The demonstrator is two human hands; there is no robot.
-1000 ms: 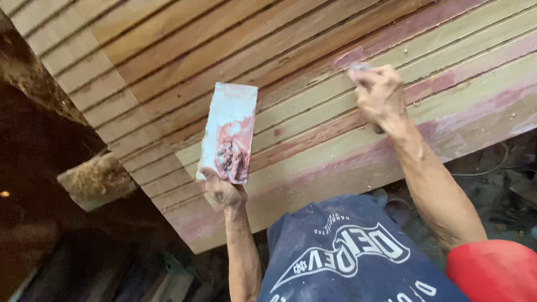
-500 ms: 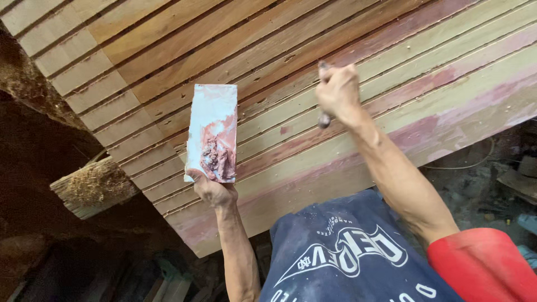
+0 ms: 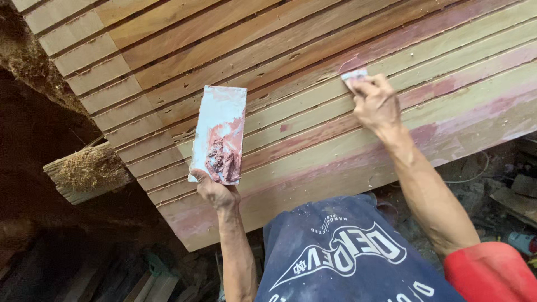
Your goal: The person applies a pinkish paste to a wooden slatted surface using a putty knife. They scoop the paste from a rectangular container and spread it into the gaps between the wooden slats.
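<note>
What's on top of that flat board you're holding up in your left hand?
A lump of reddish-brown putty sits on the lower part of the board, with pink smears higher up. The left hand grips the bottom edge; the board's back face is hidden.

support: planked wooden surface (image 3: 291, 84), boards running lengthwise with dark seams | upper boards: bare orange-brown wood | lower boards toward near edge: pale, streaked with reddish-pink filler (image 3: 447, 84) | seams near lower left corner: filler-smeared

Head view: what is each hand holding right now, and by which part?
Left hand grips the putty-smeared board by its bottom edge. Right hand pinches a small putty blade against the planked hull; its handle is hidden.
</note>
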